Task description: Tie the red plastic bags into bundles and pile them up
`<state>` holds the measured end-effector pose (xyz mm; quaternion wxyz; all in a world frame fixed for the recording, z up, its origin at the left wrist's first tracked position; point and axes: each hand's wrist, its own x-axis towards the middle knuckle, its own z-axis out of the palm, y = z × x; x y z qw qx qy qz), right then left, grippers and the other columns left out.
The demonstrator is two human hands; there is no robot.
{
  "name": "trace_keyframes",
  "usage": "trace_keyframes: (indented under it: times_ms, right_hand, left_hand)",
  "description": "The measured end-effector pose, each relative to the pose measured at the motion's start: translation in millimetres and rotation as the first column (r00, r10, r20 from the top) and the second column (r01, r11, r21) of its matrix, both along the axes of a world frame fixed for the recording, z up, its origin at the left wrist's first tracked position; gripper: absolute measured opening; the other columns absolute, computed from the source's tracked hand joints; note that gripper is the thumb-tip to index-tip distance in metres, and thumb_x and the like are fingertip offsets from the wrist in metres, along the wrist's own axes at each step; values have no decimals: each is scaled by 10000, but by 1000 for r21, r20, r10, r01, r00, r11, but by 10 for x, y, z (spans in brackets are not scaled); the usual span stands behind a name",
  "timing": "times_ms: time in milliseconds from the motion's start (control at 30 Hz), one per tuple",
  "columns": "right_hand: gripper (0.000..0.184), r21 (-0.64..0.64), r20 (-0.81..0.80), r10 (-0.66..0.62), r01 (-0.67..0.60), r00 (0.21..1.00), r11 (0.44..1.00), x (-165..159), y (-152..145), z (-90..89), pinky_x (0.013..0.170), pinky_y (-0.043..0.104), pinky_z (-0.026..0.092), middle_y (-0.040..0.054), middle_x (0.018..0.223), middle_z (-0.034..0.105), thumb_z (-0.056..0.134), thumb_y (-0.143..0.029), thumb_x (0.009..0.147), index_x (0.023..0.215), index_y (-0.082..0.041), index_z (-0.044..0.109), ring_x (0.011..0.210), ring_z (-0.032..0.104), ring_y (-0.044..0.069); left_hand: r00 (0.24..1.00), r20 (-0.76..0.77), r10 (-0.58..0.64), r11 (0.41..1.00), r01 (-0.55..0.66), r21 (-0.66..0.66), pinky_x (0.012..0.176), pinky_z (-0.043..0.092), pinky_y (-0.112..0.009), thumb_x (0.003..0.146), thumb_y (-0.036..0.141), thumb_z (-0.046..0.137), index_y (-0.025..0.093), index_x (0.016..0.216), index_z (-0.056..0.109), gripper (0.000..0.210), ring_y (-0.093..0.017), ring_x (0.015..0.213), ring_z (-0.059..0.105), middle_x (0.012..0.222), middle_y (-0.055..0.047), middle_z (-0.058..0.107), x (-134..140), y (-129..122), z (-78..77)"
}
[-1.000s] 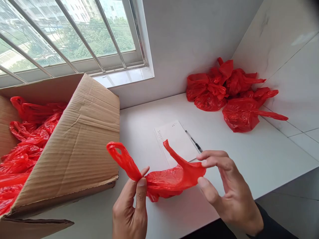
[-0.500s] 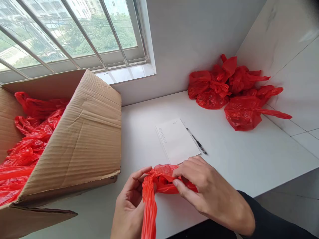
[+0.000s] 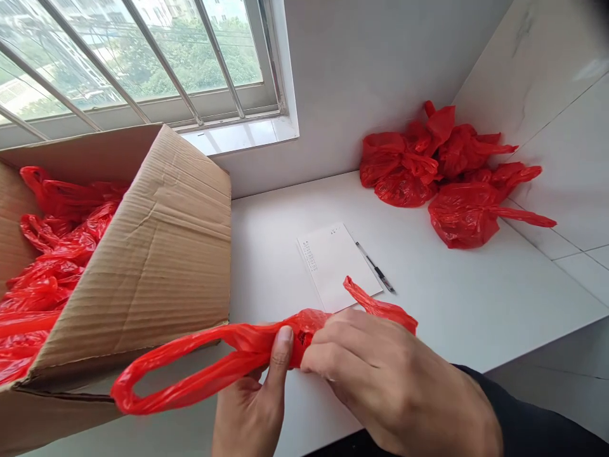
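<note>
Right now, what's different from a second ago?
Your right hand has moved left along the red bag, closer to your left hand. The bag's left handle loop now reaches lower and farther left, in front of the cardboard box. Both hands still hold the bag; paper, pen and corner bags stayed put.

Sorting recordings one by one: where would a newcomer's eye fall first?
Likely the red bag, front centre, between left hand and right hand, its handle loop reaching left. Next, the cardboard box at left holding red plastic, then red bundles in the far right corner.
</note>
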<state>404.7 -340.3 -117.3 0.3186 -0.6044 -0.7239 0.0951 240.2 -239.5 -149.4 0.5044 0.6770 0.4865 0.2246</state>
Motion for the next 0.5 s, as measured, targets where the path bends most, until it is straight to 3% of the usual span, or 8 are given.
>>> trace_keyframes:
  times_ms: [67, 133, 267, 367, 433, 500]
  right_hand:
    - [316, -184, 111, 78, -57, 991, 981, -33, 49, -39, 634, 344, 506, 44, 848, 672, 456, 45, 832, 1015, -156, 618, 724, 601, 202]
    - [294, -353, 206, 61, 16, 977, 935, -53, 95, -75, 558, 337, 478, 31, 777, 645, 471, 68, 783, 877, -173, 609, 652, 592, 199]
    - [309, -537, 286, 12, 150, 958, 830, -58, 140, -34, 561, 323, 462, 19, 747, 625, 484, 102, 725, 765, -196, 556, 660, 606, 199]
    - [307, -524, 349, -58, 246, 935, 816, -64, 162, 59, 619, 351, 488, 29, 759, 616, 474, 91, 748, 845, -182, 573, 678, 603, 209]
    - [281, -404, 400, -118, 290, 909, 868, -86, 186, 99, 681, 385, 502, 46, 795, 619, 470, 57, 801, 925, -168, 585, 737, 602, 230]
    - [258, -300, 391, -111, 241, 914, 923, -121, 215, 89, 719, 383, 498, 45, 822, 629, 465, 44, 834, 910, -175, 578, 779, 596, 229]
  left_hand:
    - [996, 63, 64, 992, -57, -113, 905, 531, -344, 819, 541, 682, 217, 944, 715, 348, -267, 992, 655, 971, -50, 743, -21, 5, -36]
    - [982, 143, 121, 969, -86, -231, 927, 530, -361, 813, 518, 704, 212, 996, 723, 358, -283, 1052, 644, 1051, -58, 744, -34, 9, -61]
    - [937, 315, 152, 880, 17, -474, 916, 532, -383, 872, 457, 655, 202, 1072, 728, 332, -310, 1107, 631, 1157, -78, 732, -22, 11, -64]
    - [916, 367, 159, 820, 84, -566, 916, 519, -355, 896, 408, 641, 219, 1099, 729, 291, -302, 1132, 622, 1162, -62, 735, 8, 19, -75]
    - [912, 362, 195, 831, 42, -554, 942, 498, -342, 891, 410, 655, 247, 1141, 711, 304, -288, 1156, 608, 1181, -38, 726, 30, 29, -99]
    - [913, 335, 232, 865, -36, -501, 965, 478, -335, 879, 452, 665, 267, 1161, 695, 338, -280, 1186, 582, 1208, -18, 710, 52, 37, -119]
